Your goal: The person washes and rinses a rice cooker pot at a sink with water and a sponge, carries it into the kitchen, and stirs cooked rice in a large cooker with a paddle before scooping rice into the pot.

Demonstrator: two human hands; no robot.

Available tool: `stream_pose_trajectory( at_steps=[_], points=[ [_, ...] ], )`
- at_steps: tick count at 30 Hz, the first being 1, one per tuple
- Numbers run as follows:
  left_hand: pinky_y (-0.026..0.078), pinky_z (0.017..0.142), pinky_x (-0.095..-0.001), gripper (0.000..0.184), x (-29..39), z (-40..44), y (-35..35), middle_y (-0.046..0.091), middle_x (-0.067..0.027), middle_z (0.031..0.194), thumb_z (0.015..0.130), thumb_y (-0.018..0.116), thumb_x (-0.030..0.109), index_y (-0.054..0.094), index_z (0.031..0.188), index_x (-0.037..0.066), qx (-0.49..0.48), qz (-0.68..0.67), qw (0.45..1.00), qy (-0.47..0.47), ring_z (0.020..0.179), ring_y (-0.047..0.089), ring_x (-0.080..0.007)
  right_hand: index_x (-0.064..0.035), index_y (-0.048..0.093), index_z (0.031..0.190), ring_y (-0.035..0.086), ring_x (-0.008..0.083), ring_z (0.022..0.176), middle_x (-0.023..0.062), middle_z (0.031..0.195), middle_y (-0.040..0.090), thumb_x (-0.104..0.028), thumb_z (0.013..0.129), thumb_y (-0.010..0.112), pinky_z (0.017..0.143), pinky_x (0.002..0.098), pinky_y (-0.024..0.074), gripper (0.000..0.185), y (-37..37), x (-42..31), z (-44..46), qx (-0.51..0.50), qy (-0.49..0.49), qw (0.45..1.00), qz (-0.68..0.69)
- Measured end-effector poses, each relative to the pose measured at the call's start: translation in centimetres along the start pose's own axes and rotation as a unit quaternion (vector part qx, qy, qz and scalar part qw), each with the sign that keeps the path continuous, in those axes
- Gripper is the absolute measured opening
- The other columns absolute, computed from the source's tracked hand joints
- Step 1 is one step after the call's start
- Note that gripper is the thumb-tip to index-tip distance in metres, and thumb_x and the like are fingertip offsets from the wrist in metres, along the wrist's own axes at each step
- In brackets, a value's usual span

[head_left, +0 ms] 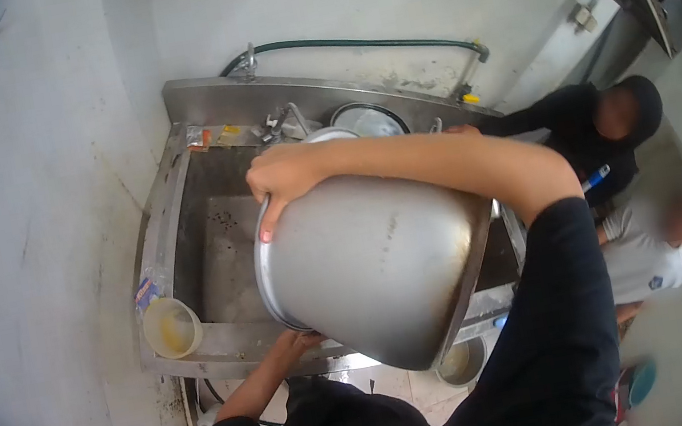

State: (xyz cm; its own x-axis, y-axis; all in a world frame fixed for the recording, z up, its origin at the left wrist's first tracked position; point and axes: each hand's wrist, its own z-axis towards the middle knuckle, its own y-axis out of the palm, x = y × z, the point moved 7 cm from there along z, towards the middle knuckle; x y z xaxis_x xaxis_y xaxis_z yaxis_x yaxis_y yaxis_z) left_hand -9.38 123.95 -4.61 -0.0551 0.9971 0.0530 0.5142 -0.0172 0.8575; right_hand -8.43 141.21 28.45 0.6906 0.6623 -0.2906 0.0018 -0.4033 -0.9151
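Note:
A large grey metal pot lies tipped on its side over the sink, its mouth toward the left basin and its base to the right. Over the top of it reaches my right arm, and my right hand is closed round the upper rim, thumb on the outside. My left hand is at the lower rim near the sink's front edge, its fingers partly hidden beneath the pot. The pot's inside faces away from me and cannot be seen.
A whitish plastic tub stands on the sink's left front corner. Behind the pot are a faucet and a round lid or pan. A green hose runs along the wall. Two people stand to the right. A metal pot sits below.

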Motion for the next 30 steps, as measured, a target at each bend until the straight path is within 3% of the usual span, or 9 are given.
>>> stream_pose_trajectory(
  at_steps=[10, 12, 14, 18, 21, 22, 26, 28, 30],
  points=[
    [0.051, 0.074, -0.0361, 0.057, -1.6, -0.6, 1.8, 0.049, -0.0179, 0.11, 0.077, 0.052, -0.002, 0.026, 0.127, 0.004, 0.011, 0.024, 1.0, -0.014, 0.094, 0.054, -0.0253, 0.0022, 0.06, 0.058, 0.057, 0.0316, 0.057, 0.0149, 0.055, 0.056, -0.06, 0.064, 0.058, 0.054, 0.0397, 0.0433, 0.063, 0.1, -2.2, -1.3, -0.081, 0.056, 0.995, -0.03],
    [0.051, 0.075, -0.0357, 0.059, -1.5, -1.6, 1.8, 0.049, -0.0181, 0.11, 0.077, 0.051, -0.003, 0.024, 0.129, 0.005, 0.028, 0.036, 0.999, -0.007, 0.094, 0.054, -0.0254, 0.0026, 0.06, 0.061, 0.057, 0.0337, 0.062, 0.0168, 0.059, 0.057, -0.063, 0.063, 0.057, 0.057, 0.0407, 0.0437, 0.066, -0.8, -3.4, -3.0, -0.001, 0.015, 0.998, -0.064],
    [0.051, 0.075, -0.0353, 0.06, -0.5, -2.8, 1.9, 0.048, -0.0183, 0.111, 0.077, 0.051, -0.003, 0.023, 0.13, 0.006, 0.051, 0.054, 0.997, 0.011, 0.095, 0.054, -0.0256, 0.0019, 0.061, 0.064, 0.057, 0.0345, 0.067, 0.0183, 0.062, 0.057, -0.066, 0.062, 0.055, 0.059, 0.0414, 0.0435, 0.068, -1.0, -3.6, -5.7, -0.023, 0.068, 0.995, -0.067],
    [0.05, 0.076, -0.0344, 0.064, 2.7, -5.8, 3.8, 0.048, -0.0188, 0.112, 0.077, 0.05, -0.004, 0.02, 0.132, 0.007, 0.119, 0.141, 0.98, 0.079, 0.095, 0.053, -0.0259, -0.0043, 0.055, 0.056, 0.052, 0.0287, 0.054, 0.011, 0.051, 0.049, -0.06, 0.06, 0.059, 0.049, 0.0364, 0.0382, 0.056, -1.1, -5.1, -13.6, 0.067, 0.063, 0.99, -0.108],
    [0.043, 0.084, -0.0313, 0.064, 4.8, -8.5, 7.6, 0.043, -0.0177, 0.119, 0.078, 0.049, -0.002, 0.019, 0.133, 0.004, 0.15, 0.242, 0.949, 0.133, 0.104, 0.047, -0.0241, -0.0047, 0.045, 0.056, 0.05, 0.0265, 0.054, 0.0074, 0.053, 0.047, -0.052, 0.055, 0.065, 0.051, 0.0341, 0.0384, 0.051, 1.0, -5.1, -19.9, 0.107, 0.095, 0.983, -0.116],
    [0.035, 0.092, -0.0284, 0.063, 5.9, -9.1, 8.8, 0.037, -0.0165, 0.126, 0.078, 0.048, -0.001, 0.018, 0.133, 0.001, 0.159, 0.322, 0.919, 0.164, 0.113, 0.041, -0.0223, -0.0051, 0.047, 0.059, 0.05, 0.0259, 0.055, 0.0056, 0.056, 0.05, -0.051, 0.054, 0.066, 0.053, 0.035, 0.0389, 0.05, 1.7, -5.5, -21.5, 0.113, 0.117, 0.983, -0.09],
    [0.044, 0.083, -0.0354, 0.069, 8.6, -8.3, 9.0, 0.039, -0.0202, 0.123, 0.077, 0.046, -0.004, 0.009, 0.135, 0.005, 0.204, 0.404, 0.854, 0.256, 0.102, 0.049, -0.0277, -0.0061, 0.047, 0.061, 0.052, 0.0207, 0.057, 0.0039, 0.058, 0.05, -0.038, 0.055, 0.068, 0.06, 0.0304, 0.0388, 0.039, 4.6, -5.9, -25.4, 0.153, 0.146, 0.976, -0.056],
    [0.035, 0.093, -0.0345, 0.068, 10.0, -9.0, 10.4, 0.034, -0.0208, 0.128, 0.076, 0.044, -0.004, 0.009, 0.134, 0.002, 0.196, 0.429, 0.813, 0.343, 0.114, 0.04, -0.0273, -0.0077, 0.047, 0.065, 0.05, 0.0177, 0.058, 0.002, 0.059, 0.048, -0.029, 0.057, 0.067, 0.066, 0.029, 0.0369, 0.03, 5.3, -6.1, -26.6, 0.182, 0.179, 0.961, -0.104],
    [0.031, 0.096, -0.0333, 0.067, 10.5, -9.3, 10.8, 0.031, -0.0209, 0.13, 0.076, 0.044, -0.004, 0.01, 0.134, 0.001, 0.204, 0.448, 0.794, 0.358, 0.118, 0.036, -0.0267, -0.0081, 0.047, 0.067, 0.05, 0.0171, 0.059, 0.0018, 0.06, 0.047, -0.026, 0.057, 0.065, 0.068, 0.0301, 0.0364, 0.027, 6.8, -6.2, -27.4, 0.199, 0.192, 0.956, -0.104]
  ],
)
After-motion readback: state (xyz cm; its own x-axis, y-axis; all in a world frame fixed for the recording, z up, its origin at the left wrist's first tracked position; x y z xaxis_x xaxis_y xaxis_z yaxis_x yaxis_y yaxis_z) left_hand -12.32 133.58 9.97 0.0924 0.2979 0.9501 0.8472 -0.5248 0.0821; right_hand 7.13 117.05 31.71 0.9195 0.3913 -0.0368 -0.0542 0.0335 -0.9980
